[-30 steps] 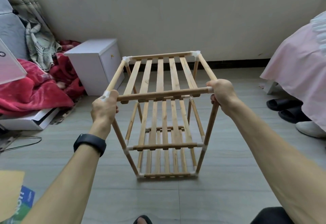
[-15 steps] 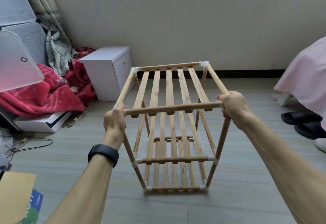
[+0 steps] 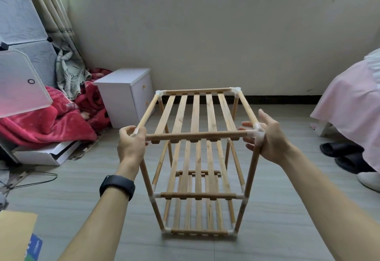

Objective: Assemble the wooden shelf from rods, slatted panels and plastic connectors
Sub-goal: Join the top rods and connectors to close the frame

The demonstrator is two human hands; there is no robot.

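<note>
Whereas both hands clamped the top front corners half a second ago, the right hand (image 3: pixel 269 137) now spreads its fingers at the corner connector (image 3: pixel 257 132). The left hand (image 3: pixel 131 143) stays curled round its corner. The shelf (image 3: pixel 195 114) stands upright on the floor (image 3: pixel 82 188), seemingly complete.

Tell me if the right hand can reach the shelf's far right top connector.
Probably yes. The right hand lies open at the near right connector, and the far right connector sits along the same bare top rod, nothing between them.
</note>
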